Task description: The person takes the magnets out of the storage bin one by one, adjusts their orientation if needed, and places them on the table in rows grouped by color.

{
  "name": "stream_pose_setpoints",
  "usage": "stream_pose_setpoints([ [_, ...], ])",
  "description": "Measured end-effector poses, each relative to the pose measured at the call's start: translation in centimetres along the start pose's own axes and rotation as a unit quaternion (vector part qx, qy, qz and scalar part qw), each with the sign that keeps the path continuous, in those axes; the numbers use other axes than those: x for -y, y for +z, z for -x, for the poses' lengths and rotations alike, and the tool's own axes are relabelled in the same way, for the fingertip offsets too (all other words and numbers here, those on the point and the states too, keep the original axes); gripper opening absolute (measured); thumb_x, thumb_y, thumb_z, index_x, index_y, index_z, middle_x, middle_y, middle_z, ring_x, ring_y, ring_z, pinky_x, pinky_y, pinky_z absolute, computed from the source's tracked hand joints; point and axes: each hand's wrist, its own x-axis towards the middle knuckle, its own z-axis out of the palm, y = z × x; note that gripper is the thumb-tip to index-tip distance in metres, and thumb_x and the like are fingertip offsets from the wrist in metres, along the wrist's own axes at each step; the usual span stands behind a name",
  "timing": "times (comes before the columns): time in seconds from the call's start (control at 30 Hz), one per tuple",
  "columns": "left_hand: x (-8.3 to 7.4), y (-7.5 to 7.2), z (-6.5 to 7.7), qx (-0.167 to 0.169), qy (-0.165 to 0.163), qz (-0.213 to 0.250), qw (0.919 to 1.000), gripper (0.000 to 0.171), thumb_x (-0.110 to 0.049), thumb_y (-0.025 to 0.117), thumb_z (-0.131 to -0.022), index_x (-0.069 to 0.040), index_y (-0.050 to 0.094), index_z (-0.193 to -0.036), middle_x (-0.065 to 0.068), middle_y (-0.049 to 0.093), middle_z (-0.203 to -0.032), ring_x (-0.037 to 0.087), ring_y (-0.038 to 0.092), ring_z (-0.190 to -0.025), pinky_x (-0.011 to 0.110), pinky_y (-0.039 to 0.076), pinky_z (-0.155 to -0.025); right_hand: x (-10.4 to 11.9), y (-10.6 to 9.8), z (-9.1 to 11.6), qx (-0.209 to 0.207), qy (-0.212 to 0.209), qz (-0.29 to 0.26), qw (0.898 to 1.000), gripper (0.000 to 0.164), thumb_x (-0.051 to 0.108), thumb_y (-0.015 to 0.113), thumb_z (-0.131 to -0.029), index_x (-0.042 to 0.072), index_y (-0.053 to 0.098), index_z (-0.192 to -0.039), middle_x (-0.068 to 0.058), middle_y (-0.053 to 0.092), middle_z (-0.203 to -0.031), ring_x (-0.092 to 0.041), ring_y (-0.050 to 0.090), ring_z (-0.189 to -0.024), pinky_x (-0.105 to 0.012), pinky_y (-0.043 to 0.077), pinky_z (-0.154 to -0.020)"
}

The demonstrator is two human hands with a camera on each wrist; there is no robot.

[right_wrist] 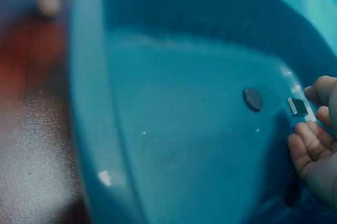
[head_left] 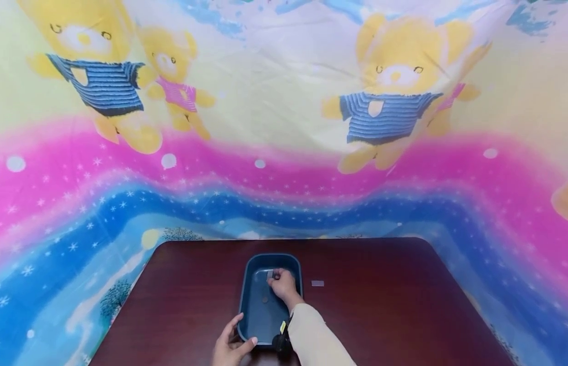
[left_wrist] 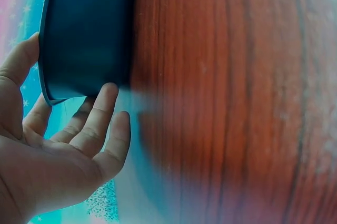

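Note:
A deep blue rectangular plastic basin stands on the table. Inside it, toward the far end, my right hand has thumb and fingertips at a small flat rectangular piece, dark and shiny with a pale edge, and seems to pinch it. A dark round disc lies on the basin floor closer to me. At the near left corner my left hand rests against the basin from outside, thumb at the near side and fingers spread along the left wall. In the left wrist view its fingers are nearly straight.
A small grey rectangular piece lies on the dark brown table, right of the basin. Behind the table hangs a cloth printed with bears. A black device sits on the right wrist, above the basin's near rim.

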Motion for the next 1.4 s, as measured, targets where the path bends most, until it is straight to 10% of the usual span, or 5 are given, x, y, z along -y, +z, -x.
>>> stream_pose_setpoints([
  [0.4,0.0,0.0,0.1,0.014,-0.001,0.015,0.9998,0.072,-0.003,0.074,-0.076,0.008,0.036,-0.136,0.04,0.044,-0.122,0.037,0.059,-0.091,0.035,0.053,-0.065,0.5,0.2,0.2,0.056,0.022,0.137,0.989,0.034,0.019,0.07,-0.081,0.01,0.067,-0.114,-0.018,0.045,-0.114,-0.03,0.052,-0.087,-0.047,0.043,-0.073],
  [0.9,0.5,0.0,0.0,0.02,0.007,0.029,0.9993,0.074,-0.004,0.075,-0.076,0.009,0.034,-0.136,0.041,0.044,-0.121,0.036,0.061,-0.089,0.036,0.053,-0.065,0.0,0.8,0.4,0.011,0.007,0.162,0.987,0.015,0.017,0.075,-0.078,0.017,0.074,-0.094,-0.01,0.049,-0.1,-0.027,0.055,-0.082,-0.042,0.044,-0.065],
  [1.4,0.0,0.1,0.1,0.015,-0.004,0.01,0.9998,0.073,-0.005,0.073,-0.078,0.008,0.033,-0.138,0.041,0.043,-0.123,0.036,0.061,-0.088,0.036,0.053,-0.065,-0.4,0.7,-0.3,0.007,0.055,0.161,0.985,0.033,0.028,0.085,-0.067,0.014,0.068,-0.091,-0.011,0.051,-0.099,-0.022,0.054,-0.072,-0.04,0.045,-0.064],
])
